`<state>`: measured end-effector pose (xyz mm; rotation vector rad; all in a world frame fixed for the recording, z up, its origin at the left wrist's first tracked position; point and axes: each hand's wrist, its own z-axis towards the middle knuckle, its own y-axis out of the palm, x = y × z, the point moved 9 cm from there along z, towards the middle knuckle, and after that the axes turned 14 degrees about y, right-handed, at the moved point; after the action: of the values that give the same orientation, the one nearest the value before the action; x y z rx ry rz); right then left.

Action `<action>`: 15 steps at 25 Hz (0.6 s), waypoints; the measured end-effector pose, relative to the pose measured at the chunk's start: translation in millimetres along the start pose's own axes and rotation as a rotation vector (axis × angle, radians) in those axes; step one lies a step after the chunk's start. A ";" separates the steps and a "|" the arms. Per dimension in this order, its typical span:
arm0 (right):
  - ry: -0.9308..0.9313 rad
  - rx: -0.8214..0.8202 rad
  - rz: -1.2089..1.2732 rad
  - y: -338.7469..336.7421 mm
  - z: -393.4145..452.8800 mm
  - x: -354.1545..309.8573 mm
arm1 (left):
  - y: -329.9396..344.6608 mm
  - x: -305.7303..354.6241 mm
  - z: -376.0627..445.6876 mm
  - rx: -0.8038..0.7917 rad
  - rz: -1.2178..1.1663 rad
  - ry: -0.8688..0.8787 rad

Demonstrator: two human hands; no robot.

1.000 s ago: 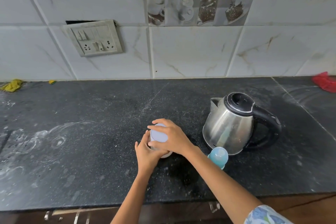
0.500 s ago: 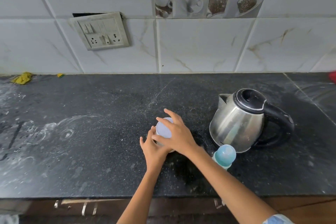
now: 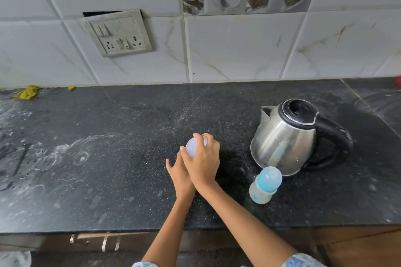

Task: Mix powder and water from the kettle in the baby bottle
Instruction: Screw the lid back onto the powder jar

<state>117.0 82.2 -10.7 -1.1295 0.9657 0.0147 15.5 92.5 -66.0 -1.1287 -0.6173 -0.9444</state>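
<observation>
Powder is most likely kept in the small white tub [image 3: 196,146], which is gripped by both hands near the middle of the counter [image 3: 108,180]. Its pale round lid is clamped by the right hand [image 3: 202,161] from above, fingers curled round the rim, as if to twist it. The tub's side is pressed by the left hand [image 3: 179,170], fingers half spread; most of the tub is hidden. Just to the right, the baby bottle [image 3: 264,185] is stood upright with its blue cap on, near the front edge. It looks light, smooth and easy to tip, so its clear body is best held firmly, low down. Behind it, almost touching, the steel kettle [image 3: 284,138] is seen, lid shut. It is probably heavy and maybe hot, so only its black handle should be grabbed.
</observation>
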 end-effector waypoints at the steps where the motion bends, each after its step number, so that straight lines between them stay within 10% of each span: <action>1: -0.028 -0.043 -0.022 0.4 1.5 0.1 | -0.3 3.0 -0.2 -0.014 0.002 0.008; 6: -0.029 -0.499 0.182 -21.3 13.6 7.8 | -1.3 12.8 -5.6 -0.178 0.085 0.022; 15: -0.146 -0.510 -0.234 -137.5 -0.6 100.6 | -18.0 69.2 -12.6 -0.120 0.340 0.388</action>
<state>241.8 -27.5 26.8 -1.6820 0.7094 0.1595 33.0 56.8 -5.2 -1.0750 -0.0506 -0.8790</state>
